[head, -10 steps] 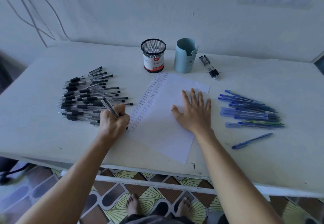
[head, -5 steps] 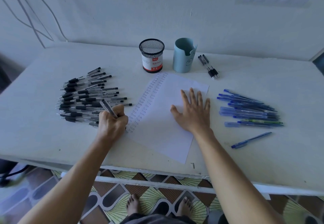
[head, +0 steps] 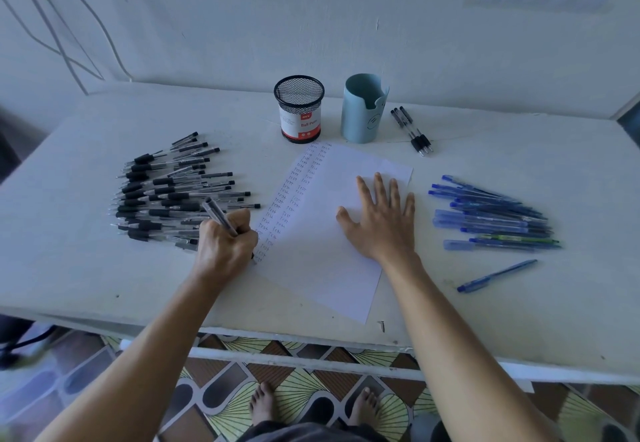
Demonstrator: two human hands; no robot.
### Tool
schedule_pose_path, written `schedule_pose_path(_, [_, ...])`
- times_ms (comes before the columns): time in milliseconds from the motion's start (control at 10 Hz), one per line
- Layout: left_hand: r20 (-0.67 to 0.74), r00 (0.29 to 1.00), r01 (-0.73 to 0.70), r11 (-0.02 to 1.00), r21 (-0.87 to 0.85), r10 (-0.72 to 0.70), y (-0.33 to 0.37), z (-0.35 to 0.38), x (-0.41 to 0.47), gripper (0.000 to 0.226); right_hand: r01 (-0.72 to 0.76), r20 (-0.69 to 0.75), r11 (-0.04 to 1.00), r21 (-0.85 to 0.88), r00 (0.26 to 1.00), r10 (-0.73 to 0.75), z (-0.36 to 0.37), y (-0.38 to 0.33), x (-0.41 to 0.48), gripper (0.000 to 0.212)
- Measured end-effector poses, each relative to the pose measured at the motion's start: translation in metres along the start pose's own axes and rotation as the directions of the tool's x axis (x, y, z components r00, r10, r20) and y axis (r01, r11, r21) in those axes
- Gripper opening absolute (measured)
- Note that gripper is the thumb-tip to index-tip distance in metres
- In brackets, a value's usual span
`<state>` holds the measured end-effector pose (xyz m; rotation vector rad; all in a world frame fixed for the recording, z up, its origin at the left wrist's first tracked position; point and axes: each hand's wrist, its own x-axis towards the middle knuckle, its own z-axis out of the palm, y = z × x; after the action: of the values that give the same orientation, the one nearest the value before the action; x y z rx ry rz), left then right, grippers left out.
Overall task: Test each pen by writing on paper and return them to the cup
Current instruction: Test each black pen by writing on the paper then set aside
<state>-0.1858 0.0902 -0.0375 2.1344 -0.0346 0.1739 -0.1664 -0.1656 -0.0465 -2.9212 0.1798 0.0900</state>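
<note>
Firmly clenched round a black pen (head: 219, 215) at the left edge of the paper sheet (head: 325, 261): left hand (head: 227, 244), pen tip down beside columns of handwritten "Test". Flat on the sheet's right half, fingers spread and relaxed: right hand (head: 381, 220). Left of the sheet, heap of black pens (head: 166, 195); right of it, heap of blue pens (head: 495, 220) and a lone blue pen (head: 495, 275). Beyond the sheet, mesh cup (head: 299, 109) and pale blue cup (head: 362, 112), both upright; off its far right corner, three black pens (head: 412, 131).

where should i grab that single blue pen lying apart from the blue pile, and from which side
Pinch the lone blue pen around mid-barrel, coming from above with fingers across its length. It lies flat and slanted, apart from the blue pile, so both long sides are free.
</note>
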Motion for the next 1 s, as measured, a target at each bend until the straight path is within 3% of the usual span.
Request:
schedule_pose_path(600, [0.035,0.999,0.022,0.999,-0.04,-0.02,0.0,-0.002,0.001,0.014,-0.001,-0.007,1.0,0.01,1.0,0.001,0.001,0.0,0.0,0.075])
schedule_pose_path(800, [0.133,0.985,0.148,0.938,-0.312,-0.111,0.005,-0.008,0.017,0.011,0.0,-0.002,1.0,0.004,1.0,0.0,0.0,0.0,0.0,0.076])
schedule_pose_path(900, [0.188,0.978,0.103,0.992,-0.079,-0.087,0.009,-0.008,0.023,0.042,0.0,-0.001,1.0,0.006,1.0,0.0,0.0,0.0,0.0,0.076])
schedule_pose_path(1000, [0.253,0.963,0.094,0.996,-0.004,-0.09,0.018,-0.003,0.025,0.037,0.0,-0.011,1.0,0.012,1.0,0.0,0.0,0.0,0.0,0.075])
